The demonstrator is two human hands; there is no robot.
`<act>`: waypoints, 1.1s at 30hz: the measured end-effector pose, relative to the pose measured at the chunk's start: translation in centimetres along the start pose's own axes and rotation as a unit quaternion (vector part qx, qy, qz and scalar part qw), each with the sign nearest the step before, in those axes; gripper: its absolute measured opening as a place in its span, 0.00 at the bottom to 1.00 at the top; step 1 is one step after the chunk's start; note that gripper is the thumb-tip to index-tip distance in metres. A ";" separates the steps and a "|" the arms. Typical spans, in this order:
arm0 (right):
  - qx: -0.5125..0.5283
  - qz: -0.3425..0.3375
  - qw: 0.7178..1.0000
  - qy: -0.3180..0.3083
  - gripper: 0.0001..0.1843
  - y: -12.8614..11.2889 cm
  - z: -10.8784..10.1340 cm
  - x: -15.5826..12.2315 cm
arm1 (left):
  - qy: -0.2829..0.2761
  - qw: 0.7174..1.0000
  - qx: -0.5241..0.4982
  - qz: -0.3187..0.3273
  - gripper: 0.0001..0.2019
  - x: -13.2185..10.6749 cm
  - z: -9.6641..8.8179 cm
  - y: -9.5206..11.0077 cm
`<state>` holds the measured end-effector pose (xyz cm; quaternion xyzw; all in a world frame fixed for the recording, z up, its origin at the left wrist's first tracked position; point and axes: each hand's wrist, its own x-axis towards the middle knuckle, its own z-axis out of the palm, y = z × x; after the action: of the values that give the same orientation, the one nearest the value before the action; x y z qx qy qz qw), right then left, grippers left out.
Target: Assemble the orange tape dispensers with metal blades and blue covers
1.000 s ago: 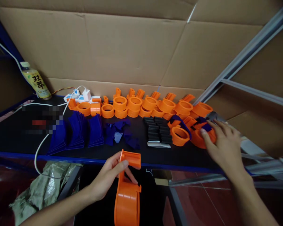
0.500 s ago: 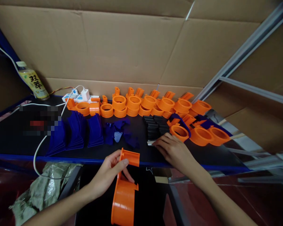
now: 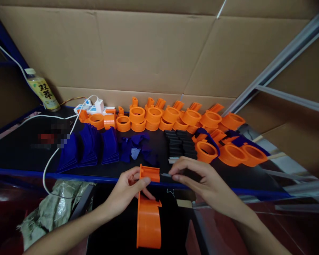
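My left hand (image 3: 134,184) is closed around the handle part of an orange plastic tape dispenser (image 3: 149,223), its round hub hanging below the table edge. Between the thumb and fingers of my right hand (image 3: 191,177) is a thin grey strip (image 3: 166,174), perhaps a cutting blade. Its tip is close to the dispenser's upper end; whether they touch, I cannot tell. Just beyond my right hand lie stacked black ribbed pieces (image 3: 179,143), with a pale toothed strip (image 3: 173,160) at their near edge.
Rows of orange dispensers (image 3: 171,115) line the back of the black table (image 3: 95,175). Blue flat pieces (image 3: 89,147) stand in stacks at left, beside loose blue scraps (image 3: 135,153). A power strip (image 3: 82,108), white cable (image 3: 45,170) and drink bottle (image 3: 44,92) are at back left.
My right hand has come away from the black pieces, toward the dispenser, with the grey strip in its fingers. My left hand and the dispenser have shifted slightly right in view.
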<state>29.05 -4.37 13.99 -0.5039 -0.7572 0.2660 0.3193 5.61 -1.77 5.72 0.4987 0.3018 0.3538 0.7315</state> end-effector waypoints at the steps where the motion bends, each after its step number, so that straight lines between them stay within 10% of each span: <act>1: 0.005 -0.003 1.000 -0.010 0.10 -0.5 0.3 0.1 | -0.002 1.000 -0.001 0.001 0.20 0.0 0.0 0.0; 15: -0.023 -0.038 0.999 0.000 0.09 0.8 4.2 1.7 | -0.028 0.999 0.010 -0.022 0.19 -0.2 -0.4 -0.5; 25: -0.407 -0.082 0.907 0.070 0.14 9.1 -5.0 2.0 | 0.011 0.999 -0.030 -0.023 0.21 -0.4 -0.5 0.5; 33: -0.466 -0.090 0.880 0.034 0.12 11.8 -5.4 1.0 | 0.010 0.999 -0.026 -0.023 0.18 0.0 -0.5 0.5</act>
<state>39.83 1.18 9.21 -0.5326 -0.8247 -0.1647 0.0958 5.05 -1.37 6.04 0.4687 0.3109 0.3493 0.7494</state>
